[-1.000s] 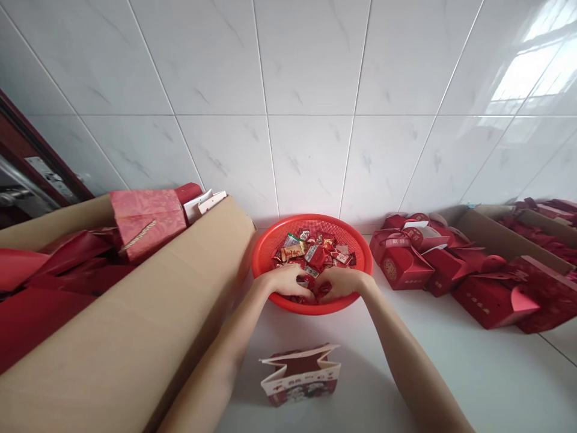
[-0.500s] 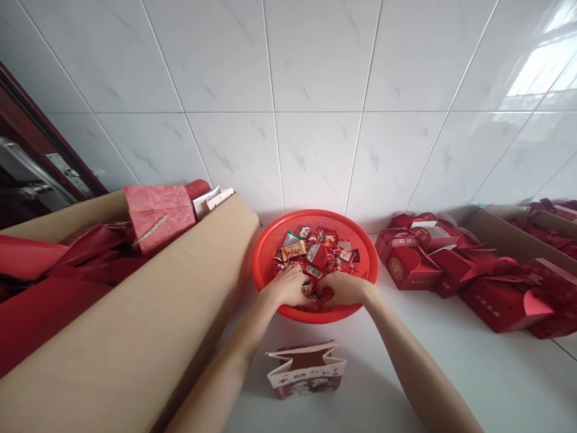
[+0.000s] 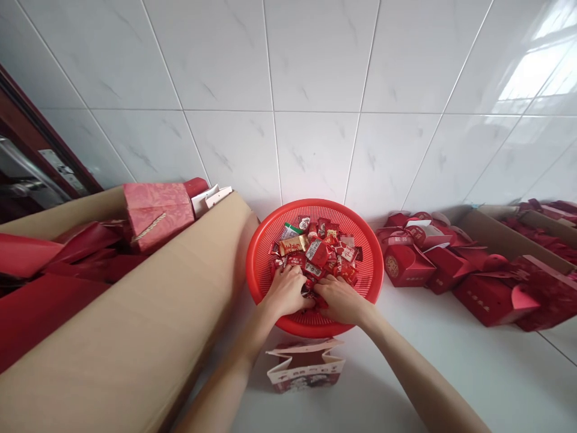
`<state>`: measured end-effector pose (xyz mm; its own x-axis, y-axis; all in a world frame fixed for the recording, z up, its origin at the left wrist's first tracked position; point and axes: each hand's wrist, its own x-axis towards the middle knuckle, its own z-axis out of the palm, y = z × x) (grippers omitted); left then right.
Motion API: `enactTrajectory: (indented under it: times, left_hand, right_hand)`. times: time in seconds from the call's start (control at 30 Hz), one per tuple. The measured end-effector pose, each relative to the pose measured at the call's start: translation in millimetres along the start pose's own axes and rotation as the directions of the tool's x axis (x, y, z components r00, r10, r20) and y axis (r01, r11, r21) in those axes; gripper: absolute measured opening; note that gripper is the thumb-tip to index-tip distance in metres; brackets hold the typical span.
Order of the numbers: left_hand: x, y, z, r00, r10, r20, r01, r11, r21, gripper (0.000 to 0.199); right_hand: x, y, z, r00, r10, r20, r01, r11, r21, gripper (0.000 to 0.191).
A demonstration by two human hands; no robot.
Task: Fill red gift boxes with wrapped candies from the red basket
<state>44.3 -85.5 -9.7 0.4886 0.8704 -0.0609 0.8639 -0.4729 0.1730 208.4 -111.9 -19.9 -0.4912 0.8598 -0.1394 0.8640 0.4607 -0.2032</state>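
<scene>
A round red plastic basket [image 3: 367, 240] with mesh sides holds a heap of wrapped candies [image 3: 318, 252], mostly red, with a gold one and a green-and-white one near the back. Both of my hands reach into its near side. My left hand [image 3: 287, 291] curls over candies at the left, its thumb pointing toward the right hand. Opposite it, my right hand [image 3: 340, 297] has its fingers bent down around red-wrapped candies. The fingertips of both are partly hidden in the heap. Just in front of the basket stands a paper gift bag [image 3: 306, 373], its top open, between my forearms.
On the left, a long cardboard box [image 3: 180, 300] holds red bags and a pink gift bag [image 3: 160, 210] with a rope handle. Several red candy boxes [image 3: 408, 264] are clustered on the right, beside another cardboard box [image 3: 491, 234]. A white tiled wall [image 3: 315, 150] rises behind.
The basket looks larger, its near rim now close to the bag's top. Both hands have shifted slightly within the heap, their fingers drawing in around candies.
</scene>
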Motion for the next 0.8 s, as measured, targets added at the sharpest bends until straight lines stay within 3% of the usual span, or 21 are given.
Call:
enactTrajectory:
  times: [0.3,0.43,0.53,0.63,0.8]
  left_hand:
    - [-6,0,13.7,0.986,-0.08,-0.145,0.075,0.996,-0.042,0.024]
    - [-10,4,18.2,0.982,-0.126,-0.144,0.121,0.992,-0.043,0.026]
    - [-13,7,20.7,0.978,-0.163,-0.127,0.159,0.986,-0.043,0.033]
    - [-13,10,19.5,0.978,-0.191,-0.08,0.188,0.981,-0.051,0.035]
    - [-5,17,9.6,0.974,-0.225,0.018,0.225,0.973,-0.053,0.037]
  right_hand:
    - [-1,-7,10,0.995,0.002,-0.103,-0.011,0.996,-0.084,0.029]
    - [-2,-7,2,0.99,-0.038,-0.137,0.026,0.996,-0.086,0.017]
    - [-4,-3,-11,0.958,-0.038,-0.285,0.037,0.999,-0.011,0.004]
    - [3,7,-28,0.892,0.057,-0.448,0.013,0.989,0.151,0.008]
    - [44,33,-49,0.871,0.196,-0.45,-0.041,0.942,0.332,0.013]
